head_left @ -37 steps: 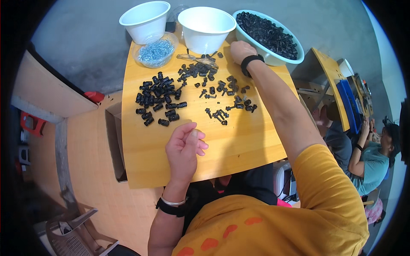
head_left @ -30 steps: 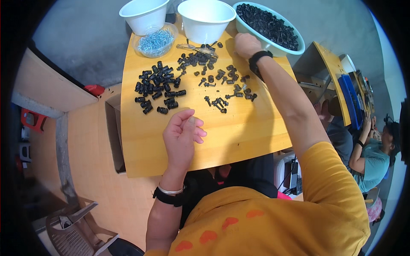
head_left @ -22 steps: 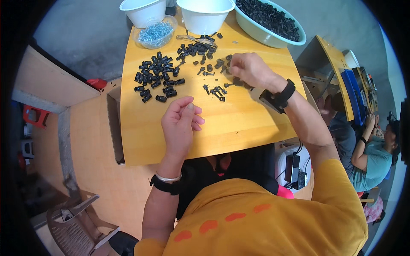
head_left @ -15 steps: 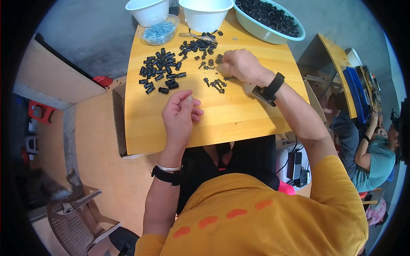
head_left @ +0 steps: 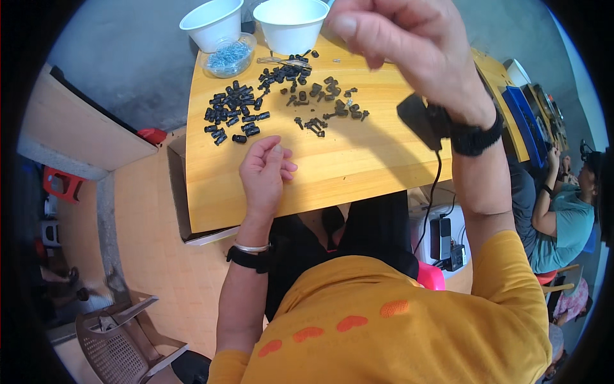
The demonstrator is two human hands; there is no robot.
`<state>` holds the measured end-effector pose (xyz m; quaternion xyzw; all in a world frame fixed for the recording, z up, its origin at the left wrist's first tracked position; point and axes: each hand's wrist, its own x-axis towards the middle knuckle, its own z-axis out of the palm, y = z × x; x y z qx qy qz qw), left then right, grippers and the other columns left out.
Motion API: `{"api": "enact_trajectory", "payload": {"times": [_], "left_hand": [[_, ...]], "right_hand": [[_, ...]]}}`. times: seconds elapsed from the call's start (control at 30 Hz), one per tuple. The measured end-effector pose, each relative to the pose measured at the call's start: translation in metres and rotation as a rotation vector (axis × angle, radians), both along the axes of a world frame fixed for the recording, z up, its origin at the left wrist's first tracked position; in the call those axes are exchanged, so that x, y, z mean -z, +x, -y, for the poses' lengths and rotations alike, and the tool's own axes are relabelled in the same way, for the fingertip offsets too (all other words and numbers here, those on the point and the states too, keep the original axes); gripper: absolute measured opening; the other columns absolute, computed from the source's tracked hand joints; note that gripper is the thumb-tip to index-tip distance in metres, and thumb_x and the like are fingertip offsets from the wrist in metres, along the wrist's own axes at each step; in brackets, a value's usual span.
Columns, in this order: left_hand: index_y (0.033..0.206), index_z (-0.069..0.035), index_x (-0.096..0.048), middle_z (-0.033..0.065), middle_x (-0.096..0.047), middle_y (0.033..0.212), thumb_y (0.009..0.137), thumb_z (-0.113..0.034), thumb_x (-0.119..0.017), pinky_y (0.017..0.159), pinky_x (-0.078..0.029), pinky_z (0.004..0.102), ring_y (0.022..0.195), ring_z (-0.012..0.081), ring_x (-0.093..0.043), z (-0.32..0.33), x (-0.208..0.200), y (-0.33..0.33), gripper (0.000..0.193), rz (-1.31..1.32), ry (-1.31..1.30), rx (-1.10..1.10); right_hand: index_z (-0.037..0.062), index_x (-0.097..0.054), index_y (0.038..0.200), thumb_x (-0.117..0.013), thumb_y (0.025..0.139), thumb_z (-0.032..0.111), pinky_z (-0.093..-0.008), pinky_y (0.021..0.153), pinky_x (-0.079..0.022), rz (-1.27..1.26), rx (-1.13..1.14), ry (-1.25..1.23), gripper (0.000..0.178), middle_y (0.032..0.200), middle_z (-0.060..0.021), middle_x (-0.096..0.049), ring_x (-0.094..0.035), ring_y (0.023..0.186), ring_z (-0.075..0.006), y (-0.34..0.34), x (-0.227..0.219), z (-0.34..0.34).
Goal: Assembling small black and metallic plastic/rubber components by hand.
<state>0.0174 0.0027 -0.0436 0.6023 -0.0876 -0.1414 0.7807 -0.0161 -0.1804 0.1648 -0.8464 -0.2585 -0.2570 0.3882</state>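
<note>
My right hand [head_left: 409,48] is raised high over the table's far right, close to the camera. Its thumb stands out and the fingers bend loosely, partly cut off by the upper edge; nothing shows in it. Near the table's front my left hand [head_left: 263,169] hovers or rests, palm turned inward, fingers loosely curled and apart, holding nothing I can see. Just beyond it lies a group of black cylindrical pieces [head_left: 233,105]. Small black stemmed parts [head_left: 313,125] and black caps [head_left: 329,89] lie scattered to their right. Tweezers [head_left: 281,61] rest beside more black pieces.
A clear tub of small silvery metal parts [head_left: 229,57] stands at the back left, before a white bowl [head_left: 214,25]. Another white bowl [head_left: 291,29] is beside it. At the far right a person in a green shirt [head_left: 566,227] sits at another table with a blue tray [head_left: 527,121].
My right hand has risen from the black pieces toward the camera, uncovering those beneath it. It now hides the bowl of black parts. My left hand has barely moved.
</note>
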Motion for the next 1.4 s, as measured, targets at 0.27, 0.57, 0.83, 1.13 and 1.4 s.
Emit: {"api": "enact_trajectory", "payload": {"times": [0.27, 0.57, 0.83, 1.13, 1.4], "left_hand": [[0.104, 0.003, -0.052, 0.0099, -0.059, 0.079, 0.089, -0.009, -0.049, 0.047, -0.044, 0.018, 0.058, 0.0102, -0.058, -0.003, -0.002, 0.002, 0.019, -0.005, -0.033, -0.005], [0.104, 0.003, -0.049, 0.0132, -0.061, 0.075, 0.089, -0.016, -0.051, 0.044, -0.044, 0.0188, 0.054, 0.0139, -0.06, 0.005, -0.022, 0.017, 0.024, -0.266, -0.113, 0.04], [0.105, 0.004, -0.048, 0.013, -0.062, 0.075, 0.089, -0.015, -0.049, 0.044, -0.044, 0.0197, 0.055, 0.0138, -0.06, 0.01, -0.015, 0.02, 0.025, -0.303, -0.13, 0.067], [0.106, 0.003, -0.048, 0.0122, -0.063, 0.076, 0.089, -0.015, -0.05, 0.046, -0.045, 0.0198, 0.057, 0.0136, -0.06, 0.011, -0.015, 0.021, 0.025, -0.303, -0.148, 0.089], [0.116, -0.001, -0.045, 0.0133, -0.059, 0.099, 0.089, -0.015, -0.051, 0.053, -0.048, 0.0216, 0.069, 0.016, -0.062, 0.027, -0.034, 0.004, 0.031, -0.137, -0.302, 0.081]], "right_hand": [[0.0021, -0.061, 0.083, -0.057, 0.081, 0.015, -0.0278, 0.058, -0.045, -0.445, 0.333, -0.18, 0.014, 0.067, -0.0061, -0.059, -0.054, 0.061, -0.0122, 0.03, 0.056, 0.041], [0.0047, -0.059, 0.08, -0.057, 0.074, 0.007, -0.0346, 0.065, -0.046, -0.381, 0.294, -0.521, 0.007, 0.076, -0.0102, -0.061, -0.058, 0.072, -0.0263, 0.076, 0.138, 0.078], [0.0115, -0.064, 0.087, -0.063, 0.068, 0.01, -0.0363, 0.077, -0.038, -0.254, 0.201, -0.784, 0.018, 0.084, -0.0074, -0.051, -0.048, 0.091, -0.0265, 0.105, 0.156, 0.056], [0.008, -0.064, 0.09, -0.064, 0.069, 0.014, -0.0359, 0.076, -0.038, -0.299, 0.214, -0.853, 0.022, 0.087, -0.0086, -0.051, -0.048, 0.089, -0.0247, 0.113, 0.153, 0.047], [0.0035, -0.063, 0.088, -0.064, 0.076, 0.02, -0.0313, 0.076, -0.043, -0.386, -0.075, -0.018, 0.02, 0.084, -0.0102, -0.056, -0.054, 0.086, -0.0242, 0.042, 0.134, 0.008]]}}
